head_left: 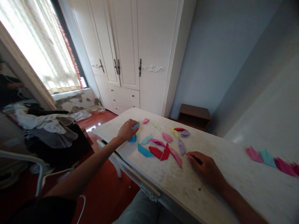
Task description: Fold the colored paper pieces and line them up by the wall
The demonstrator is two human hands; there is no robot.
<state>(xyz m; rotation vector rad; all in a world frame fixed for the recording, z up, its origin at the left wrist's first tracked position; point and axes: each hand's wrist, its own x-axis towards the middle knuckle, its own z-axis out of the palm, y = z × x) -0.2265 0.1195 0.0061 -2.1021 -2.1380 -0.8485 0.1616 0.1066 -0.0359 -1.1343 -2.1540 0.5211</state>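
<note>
My left hand (127,130) is closed over the far left part of the table, its fingers pinching a blue folded paper piece (135,125). Just below that hand lies another blue folded paper piece (132,138), partly hidden by the wrist. My right hand (203,166) rests on the tabletop with fingers curled in, and nothing shows in its grip. Nearest to its fingertips are a purple folded piece (181,147) and a long pink one (175,157). Between the hands lie red pieces (156,152), a larger blue piece (144,151) and several others in pink, yellow and green.
The marble-patterned table (163,177) has a row of pink and teal folded pieces (268,158) at the right. A small brown fleck (199,189) lies near my right forearm. Beyond stand a white wardrobe (154,84) and a brown open cabinet (195,113). Clothes (46,124) are heaped at left.
</note>
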